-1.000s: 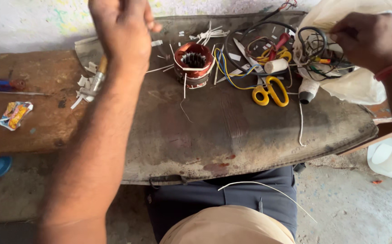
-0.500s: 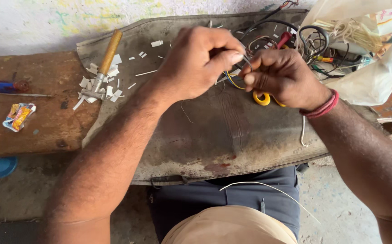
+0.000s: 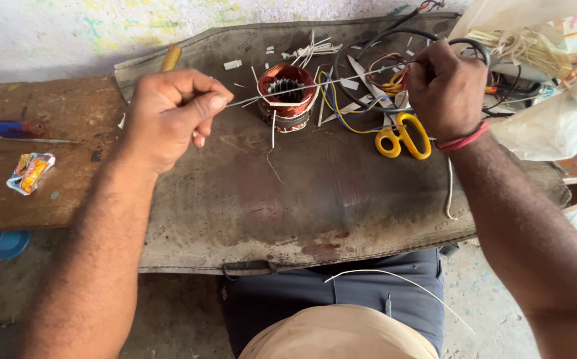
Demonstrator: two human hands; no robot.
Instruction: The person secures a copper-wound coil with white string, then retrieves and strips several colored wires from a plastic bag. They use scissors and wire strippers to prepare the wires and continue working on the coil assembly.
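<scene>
Sleeving [image 3: 315, 85] pulled taut between my hands above the copper-wound stator [image 3: 287, 95] on the worktop [image 3: 301, 199]. My left hand [image 3: 172, 116] pinches one end between thumb and forefinger; my right hand [image 3: 444, 86] is closed round the other. Its long axis runs left to right, climbing slightly toward the right. I judge this the straightening step; next it calls for steady, even tension. Yellow-handled scissors [image 3: 405, 136] lie near my right wrist.

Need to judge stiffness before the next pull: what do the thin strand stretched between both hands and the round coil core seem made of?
Thin pale strand: probably insulated wire or sleeving, dull whitish, pulled straight. Round coil core: glossy reddish-copper windings, likely enamelled copper, around grey metal teeth.
</scene>
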